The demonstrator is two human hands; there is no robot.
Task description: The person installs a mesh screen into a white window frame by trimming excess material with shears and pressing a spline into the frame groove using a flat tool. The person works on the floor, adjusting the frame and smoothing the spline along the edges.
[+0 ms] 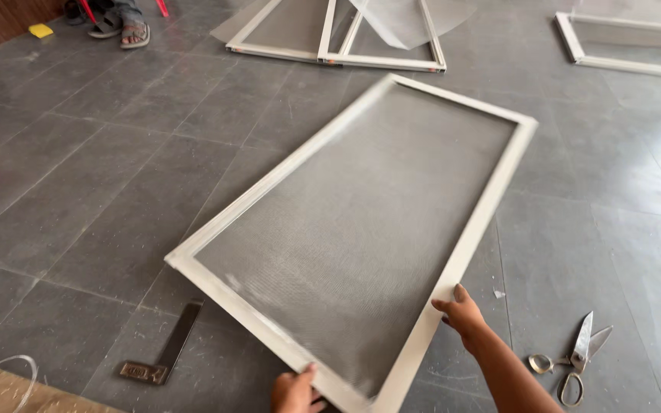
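Note:
A white rectangular frame (477, 223) filled with fine grey mesh (369, 222) is held tilted above the grey tiled floor. My left hand (294, 391) grips its near short edge at the bottom of the view. Further right, my right hand (460, 310) clasps the long right rail, thumb on top. The frame's far end points up and to the right.
A metal try square (164, 355) lies on the floor at lower left. Scissors (577, 357) rest at lower right. More mesh frames (338, 42) lie at the back, another frame (625, 46) at top right. A person's sandalled feet (124, 29) show at top left.

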